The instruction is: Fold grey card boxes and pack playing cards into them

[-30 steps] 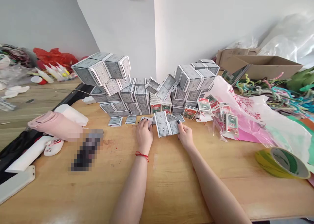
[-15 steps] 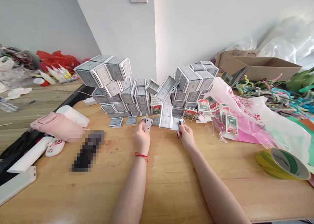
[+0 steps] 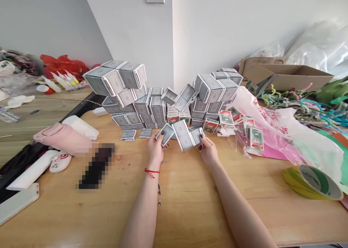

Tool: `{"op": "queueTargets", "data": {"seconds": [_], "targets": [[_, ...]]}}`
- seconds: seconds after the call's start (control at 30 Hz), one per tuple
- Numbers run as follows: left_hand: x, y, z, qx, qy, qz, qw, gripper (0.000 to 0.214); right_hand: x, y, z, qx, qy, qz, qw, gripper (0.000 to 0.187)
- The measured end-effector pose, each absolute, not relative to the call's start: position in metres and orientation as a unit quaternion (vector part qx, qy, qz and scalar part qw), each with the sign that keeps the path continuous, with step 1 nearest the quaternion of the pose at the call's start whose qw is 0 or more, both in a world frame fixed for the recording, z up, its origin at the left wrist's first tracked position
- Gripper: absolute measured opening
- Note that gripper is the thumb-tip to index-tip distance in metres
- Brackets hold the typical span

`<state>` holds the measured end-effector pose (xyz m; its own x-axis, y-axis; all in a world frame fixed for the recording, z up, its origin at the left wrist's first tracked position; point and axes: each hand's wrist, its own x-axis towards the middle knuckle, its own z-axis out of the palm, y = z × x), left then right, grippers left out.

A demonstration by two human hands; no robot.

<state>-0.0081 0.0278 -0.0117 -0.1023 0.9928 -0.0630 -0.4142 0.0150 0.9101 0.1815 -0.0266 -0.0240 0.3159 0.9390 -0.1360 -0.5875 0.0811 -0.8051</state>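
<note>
Just above the wooden surface (image 3: 190, 211), the left hand (image 3: 156, 150) grips a tilted grey-backed playing card (image 3: 167, 134); the right hand (image 3: 208, 152) clamps a grey-backed card strip (image 3: 184, 135), its long axis slanting up-left toward the left hand.

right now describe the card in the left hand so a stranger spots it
On the wooden table, below the stacked grey card packs, find the left hand with the red string bracelet. Its tilted grey-backed card is smaller than the strip at the right hand.

Bare forearms (image 3: 143, 208), red string bracelet (image 3: 151, 172) on left wrist (image 3: 153, 166), dark-painted fingernails (image 3: 162, 132)
</note>
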Motion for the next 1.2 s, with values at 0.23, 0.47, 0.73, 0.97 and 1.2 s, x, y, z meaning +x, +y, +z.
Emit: {"op": "queueTargets", "data": {"seconds": [0.23,0.47,0.73,0.97,1.2], "targets": [[-0.004,0.027,-0.014,0.373,0.309,0.600,0.637,0.010,0.185,-0.026,-0.020,-0.410,-0.080,0.562,0.714,0.018],[0.001,0.022,-0.017,0.400,0.345,0.532,0.662,0.025,0.181,-0.022,-0.026,-0.430,-0.082,0.541,0.718,0.025],[-0.003,0.018,-0.009,0.432,0.328,0.506,0.671,0.036,0.183,-0.022,-0.026,-0.403,-0.138,0.536,0.729,0.023],[0.003,0.016,-0.006,0.434,0.374,0.525,0.630,0.066,0.182,-0.022,-0.026,-0.406,-0.133,0.521,0.739,0.024],[0.005,0.019,-0.012,0.416,0.411,0.511,0.630,0.043,0.181,-0.022,-0.024,-0.400,-0.160,0.518,0.739,0.030]]}}
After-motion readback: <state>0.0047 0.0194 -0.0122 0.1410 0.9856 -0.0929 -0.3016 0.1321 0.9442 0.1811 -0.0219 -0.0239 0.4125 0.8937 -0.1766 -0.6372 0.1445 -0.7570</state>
